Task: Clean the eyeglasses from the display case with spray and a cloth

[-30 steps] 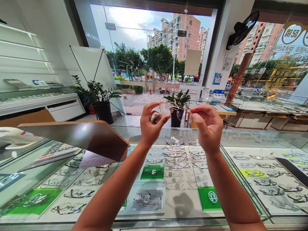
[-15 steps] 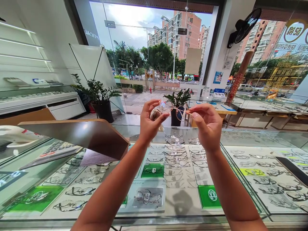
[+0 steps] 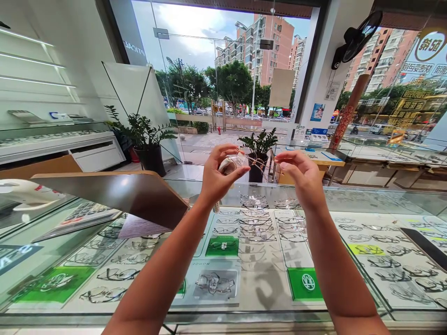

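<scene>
A pair of thin-framed eyeglasses is held up over the glass counter. My left hand pinches them at one lens side between thumb and fingers. Something whitish, perhaps a cloth, is tucked inside that same hand. To the right, my right hand is raised near the free end of the glasses, its thumb and fingers apart with a small gap to the frame. Fine parts of the frame blur into the plant behind.
Rows of eyeglasses lie inside the glass display case below my arms. A dark tilted board and a calculator-like keypad are at left. A black phone-like slab rests at right. Potted plants stand beyond.
My right hand has let go of the eyeglasses and drawn slightly right. The glasses have turned in my left hand, which stays in nearly the same place.
</scene>
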The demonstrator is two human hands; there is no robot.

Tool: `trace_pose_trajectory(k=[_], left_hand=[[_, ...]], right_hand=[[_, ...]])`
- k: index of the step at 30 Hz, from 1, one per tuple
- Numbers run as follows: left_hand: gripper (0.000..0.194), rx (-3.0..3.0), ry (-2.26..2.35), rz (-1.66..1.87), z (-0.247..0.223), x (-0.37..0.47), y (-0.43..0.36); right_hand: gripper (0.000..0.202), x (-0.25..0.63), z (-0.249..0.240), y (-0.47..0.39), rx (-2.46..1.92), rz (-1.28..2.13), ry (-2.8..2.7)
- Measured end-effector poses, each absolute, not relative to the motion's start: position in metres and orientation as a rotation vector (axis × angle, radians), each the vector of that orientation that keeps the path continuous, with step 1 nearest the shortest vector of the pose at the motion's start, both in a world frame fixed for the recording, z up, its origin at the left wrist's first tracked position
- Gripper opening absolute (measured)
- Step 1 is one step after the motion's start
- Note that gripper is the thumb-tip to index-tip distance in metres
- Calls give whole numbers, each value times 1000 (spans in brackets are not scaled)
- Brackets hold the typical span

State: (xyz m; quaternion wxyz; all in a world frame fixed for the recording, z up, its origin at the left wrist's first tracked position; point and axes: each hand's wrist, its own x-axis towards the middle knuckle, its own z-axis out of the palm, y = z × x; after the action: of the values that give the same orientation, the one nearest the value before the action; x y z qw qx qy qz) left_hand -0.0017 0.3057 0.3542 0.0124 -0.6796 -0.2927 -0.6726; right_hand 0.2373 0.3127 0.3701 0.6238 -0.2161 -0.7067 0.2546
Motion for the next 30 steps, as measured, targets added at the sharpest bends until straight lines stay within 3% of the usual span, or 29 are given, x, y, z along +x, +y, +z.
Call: trace_pose_trajectory(k=[9,18,23,26,30], left_hand=[[58,-2335,-879,-1733,364,2,281],[61,-2453,-836,-1953,364,5,281],[25,-2103,-1197,-2119,358,35,270],[32,-2344,-1389,-2156,355,48,267],[44,-2374,-1551,-2489,348,52,277]], right_hand=[[10,239,369,314,-537,482,-1939],[15,241,370,314,-489,1010,-1880],[11,229,364,311,-569,570,-1666],[12,218,359,303,-555,260,-1672],[17,207,352,290,-616,43,-1746]])
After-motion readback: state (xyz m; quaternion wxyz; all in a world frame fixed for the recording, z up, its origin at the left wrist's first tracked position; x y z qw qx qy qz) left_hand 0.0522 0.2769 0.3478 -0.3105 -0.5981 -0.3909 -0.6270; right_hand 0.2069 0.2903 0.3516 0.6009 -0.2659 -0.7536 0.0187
